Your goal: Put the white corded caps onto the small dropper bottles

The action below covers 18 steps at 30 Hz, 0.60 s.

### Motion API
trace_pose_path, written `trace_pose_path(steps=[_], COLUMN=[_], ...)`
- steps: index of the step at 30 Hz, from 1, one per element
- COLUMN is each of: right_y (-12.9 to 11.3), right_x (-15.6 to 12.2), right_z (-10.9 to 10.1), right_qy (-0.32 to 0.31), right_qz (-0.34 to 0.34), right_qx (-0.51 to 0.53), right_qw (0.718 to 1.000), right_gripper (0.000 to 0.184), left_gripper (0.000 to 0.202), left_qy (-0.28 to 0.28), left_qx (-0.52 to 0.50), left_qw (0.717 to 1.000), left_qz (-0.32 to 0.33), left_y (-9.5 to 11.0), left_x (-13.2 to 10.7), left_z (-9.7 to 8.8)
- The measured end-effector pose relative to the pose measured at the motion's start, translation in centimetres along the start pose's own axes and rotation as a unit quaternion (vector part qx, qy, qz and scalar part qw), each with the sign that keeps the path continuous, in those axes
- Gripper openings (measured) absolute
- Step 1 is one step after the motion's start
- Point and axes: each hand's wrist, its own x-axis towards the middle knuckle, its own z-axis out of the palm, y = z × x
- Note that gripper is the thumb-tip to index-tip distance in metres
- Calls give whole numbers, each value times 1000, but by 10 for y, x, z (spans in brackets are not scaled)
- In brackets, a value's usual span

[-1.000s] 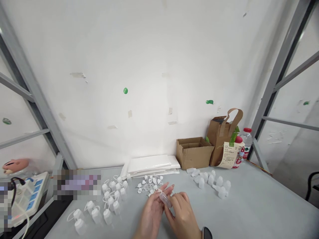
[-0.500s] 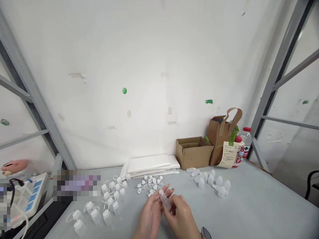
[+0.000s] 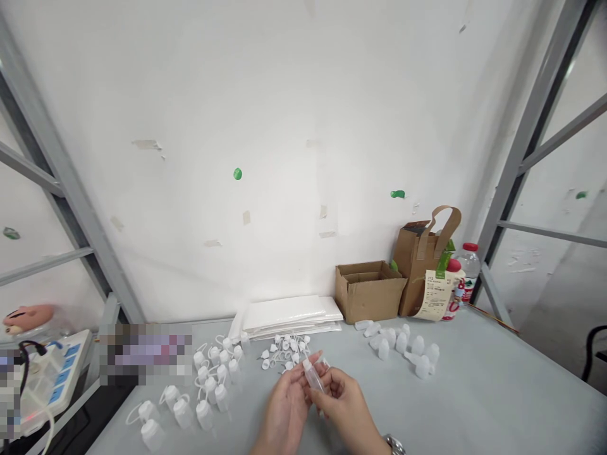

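A small translucent plastic bottle with a white cap is tilted between my two hands in the head view. My left hand supports it from the left, fingers curled about the cap end. My right hand pinches the bottle's lower part between thumb and fingers. Just beyond my fingertips lies a pile of loose white caps with loops. To the left stand several similar capped bottles with looped tubes. Loose uncapped bottles lie and stand in a group at the right.
Flat white packets are stacked against the wall. An open cardboard box, a brown paper bag and a red-capped bottle stand at the back right. A power strip sits at the far left.
My right hand has turned at the wrist, so the watch shows differently, and its fingers have shifted on the bottle. The left hand stays in place.
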Motion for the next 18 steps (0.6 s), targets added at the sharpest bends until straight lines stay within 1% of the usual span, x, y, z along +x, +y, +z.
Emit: trace_pose_path(steps=[3, 7, 10, 14, 18], right_y=[0, 0, 3, 3, -3], right_x=[0, 2, 4, 5, 1], right_z=[1, 1, 0, -2, -5], right_qy=[-17, -34, -48, -76, -114], right_qz=[19, 25, 36, 46, 56], right_qx=[23, 58, 83, 105, 162], right_qw=[999, 997, 995, 991, 979], right_gripper=[36, 43, 47, 42, 33], left_gripper=[47, 55, 57, 56, 53], left_qy=[14, 28, 40, 52, 51], left_qx=[4, 2, -11, -18, -28], left_qw=[1000, 999, 999, 998, 998], left_qz=[-6, -17, -22, -27, -24], left_y=[0, 1, 2, 3, 3], left_x=[-1, -2, -2, -1, -3], left_z=[1, 3, 6, 8, 9])
